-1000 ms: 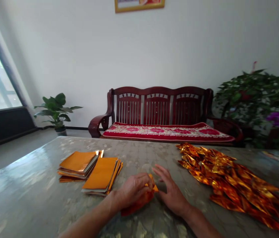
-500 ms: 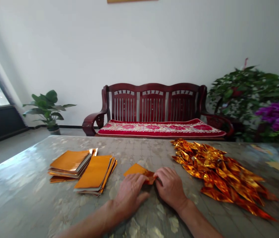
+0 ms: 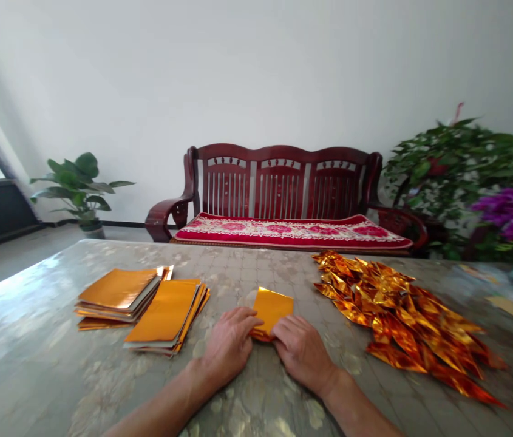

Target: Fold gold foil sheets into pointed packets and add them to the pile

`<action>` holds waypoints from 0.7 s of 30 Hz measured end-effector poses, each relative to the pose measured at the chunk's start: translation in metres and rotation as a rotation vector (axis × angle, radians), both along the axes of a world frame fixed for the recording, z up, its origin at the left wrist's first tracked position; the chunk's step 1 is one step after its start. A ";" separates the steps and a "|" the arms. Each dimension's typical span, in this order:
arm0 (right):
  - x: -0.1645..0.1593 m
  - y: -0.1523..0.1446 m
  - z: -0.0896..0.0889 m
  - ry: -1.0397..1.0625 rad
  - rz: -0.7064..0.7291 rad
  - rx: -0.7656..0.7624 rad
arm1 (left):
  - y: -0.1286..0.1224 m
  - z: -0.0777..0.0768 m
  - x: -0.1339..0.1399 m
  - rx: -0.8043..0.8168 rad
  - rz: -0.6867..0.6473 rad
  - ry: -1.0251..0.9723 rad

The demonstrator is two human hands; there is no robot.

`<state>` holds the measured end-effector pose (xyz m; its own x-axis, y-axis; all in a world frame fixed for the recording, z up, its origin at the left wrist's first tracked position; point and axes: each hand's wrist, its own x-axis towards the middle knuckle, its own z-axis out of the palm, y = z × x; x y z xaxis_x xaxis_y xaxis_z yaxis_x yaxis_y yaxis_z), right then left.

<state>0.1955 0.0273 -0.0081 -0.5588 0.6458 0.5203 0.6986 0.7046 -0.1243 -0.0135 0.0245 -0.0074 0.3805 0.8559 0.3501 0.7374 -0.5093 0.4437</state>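
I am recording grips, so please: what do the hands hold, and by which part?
The left hand and right hand hold the orange foil paper by its near end, one at each side.

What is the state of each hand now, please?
Left hand: partly curled, fingers touching the orange foil paper; grip cannot be told.
Right hand: curled, fingers at the paper's near right corner; grip cannot be told.

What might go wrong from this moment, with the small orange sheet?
The left hand and right hand both touch the sheet at its near end, so uneven pressure might crease it crookedly.
The nearer stack has uneven edges and lies left of the left hand; a bump could make it slide.
The loose pile lies right of the right hand, so a wide sweep might scatter it.
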 end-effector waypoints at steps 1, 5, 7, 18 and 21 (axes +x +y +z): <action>0.000 0.001 0.000 0.019 0.001 -0.014 | -0.001 0.000 -0.001 -0.014 -0.011 -0.006; 0.002 0.003 -0.001 0.087 0.004 -0.073 | 0.000 0.002 -0.006 -0.054 -0.039 -0.033; 0.003 0.002 0.001 0.099 -0.009 -0.100 | 0.002 0.003 -0.008 -0.048 -0.061 -0.016; 0.011 0.002 0.010 0.135 -0.113 -0.188 | 0.002 0.006 -0.009 -0.048 -0.018 0.024; 0.011 0.003 0.010 0.120 -0.165 -0.189 | 0.003 0.008 -0.008 -0.067 0.022 0.028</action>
<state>0.2063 0.0306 0.0015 -0.3800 0.8146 0.4381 0.7742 0.5393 -0.3313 -0.0217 0.0277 0.0003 0.3697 0.8854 0.2817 0.7608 -0.4625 0.4553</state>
